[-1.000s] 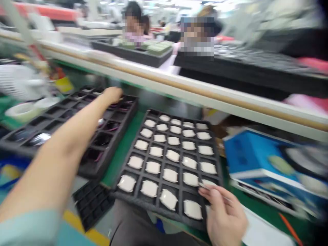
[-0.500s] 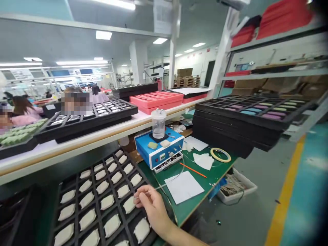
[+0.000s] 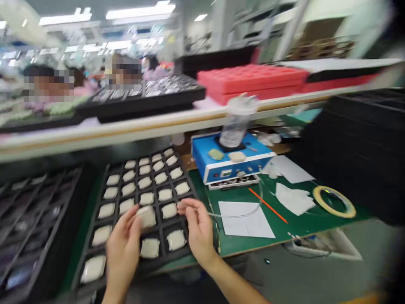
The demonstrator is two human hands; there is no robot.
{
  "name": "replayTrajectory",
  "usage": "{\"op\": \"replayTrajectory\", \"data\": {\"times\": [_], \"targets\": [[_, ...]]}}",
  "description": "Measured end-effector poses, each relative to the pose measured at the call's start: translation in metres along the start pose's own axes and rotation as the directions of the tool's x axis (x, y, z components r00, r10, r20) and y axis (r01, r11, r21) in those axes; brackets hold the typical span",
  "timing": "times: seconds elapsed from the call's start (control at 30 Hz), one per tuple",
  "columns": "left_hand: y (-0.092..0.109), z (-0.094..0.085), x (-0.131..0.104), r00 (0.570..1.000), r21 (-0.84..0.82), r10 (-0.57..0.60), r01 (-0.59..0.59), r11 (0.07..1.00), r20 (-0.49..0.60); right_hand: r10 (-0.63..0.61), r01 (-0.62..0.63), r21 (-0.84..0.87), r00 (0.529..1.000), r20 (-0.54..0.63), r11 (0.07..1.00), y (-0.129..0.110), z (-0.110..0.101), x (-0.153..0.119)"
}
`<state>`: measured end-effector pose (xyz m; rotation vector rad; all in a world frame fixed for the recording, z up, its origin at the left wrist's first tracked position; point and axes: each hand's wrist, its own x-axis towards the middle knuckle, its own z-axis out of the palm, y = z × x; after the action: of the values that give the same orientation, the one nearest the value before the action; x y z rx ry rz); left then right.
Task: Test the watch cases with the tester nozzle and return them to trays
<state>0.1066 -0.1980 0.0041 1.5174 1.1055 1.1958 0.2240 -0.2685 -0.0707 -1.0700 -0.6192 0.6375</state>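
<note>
My left hand (image 3: pixel 125 238) pinches a cream, roughly rectangular piece (image 3: pixel 147 217) between thumb and fingers, just above a black divided tray (image 3: pixel 162 242). Similar cream pieces, such as one in a front cell (image 3: pixel 176 240), lie singly in the tray's compartments. At the tray's right side, my right hand (image 3: pixel 198 226) is closed around the end of a thin clear tube (image 3: pixel 232 216); its tip is blurred. The tube curves back toward a blue box with knobs and a small display (image 3: pixel 218 164). A green piece (image 3: pixel 216 154) and a cream piece rest on that box.
A clear lidded jar (image 3: pixel 236 122) stands on the box. White paper (image 3: pixel 245 219), an orange stick (image 3: pixel 268 206) and a yellow tape ring (image 3: pixel 334 202) lie on the green mat. Another black tray (image 3: pixel 28 223) is at left. Above runs a shelf (image 3: pixel 142 126) with red and black trays.
The view has swung right and down. My left hand has come into view holding a cream piece over the tray. My right hand still holds the tube near the tray's right side.
</note>
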Motion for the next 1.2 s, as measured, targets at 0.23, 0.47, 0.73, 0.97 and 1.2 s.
{"op": "replayTrajectory", "data": {"times": [0.23, 0.47, 0.73, 0.97, 1.2], "targets": [[-0.041, 0.031, -0.051, 0.959, -0.279, -0.272, 0.241, 0.929, -0.076, -0.092, 0.082, -0.099, 0.991, -0.093, 0.992, 0.008, -0.010, -0.010], [-0.042, 0.029, -0.057, 0.968, -0.282, -0.250, 0.239, 0.929, -0.001, -0.189, 0.186, -0.143, 0.982, -0.013, 0.972, 0.008, -0.015, -0.015], [-0.043, 0.030, -0.055, 0.964, -0.428, -0.262, 0.221, 0.876, -0.037, -0.225, 0.225, -0.103, 0.974, 0.016, 0.969, 0.006, -0.013, -0.018], [-0.039, 0.032, -0.059, 0.973, -0.330, -0.229, 0.220, 0.918, 0.011, -0.189, 0.188, -0.066, 0.982, -0.011, 0.980, 0.005, -0.011, -0.017], [-0.041, 0.034, -0.062, 0.972, -0.306, -0.229, 0.201, 0.931, -0.059, -0.204, 0.201, -0.098, 0.979, -0.020, 0.975, 0.003, -0.010, -0.016]]}}
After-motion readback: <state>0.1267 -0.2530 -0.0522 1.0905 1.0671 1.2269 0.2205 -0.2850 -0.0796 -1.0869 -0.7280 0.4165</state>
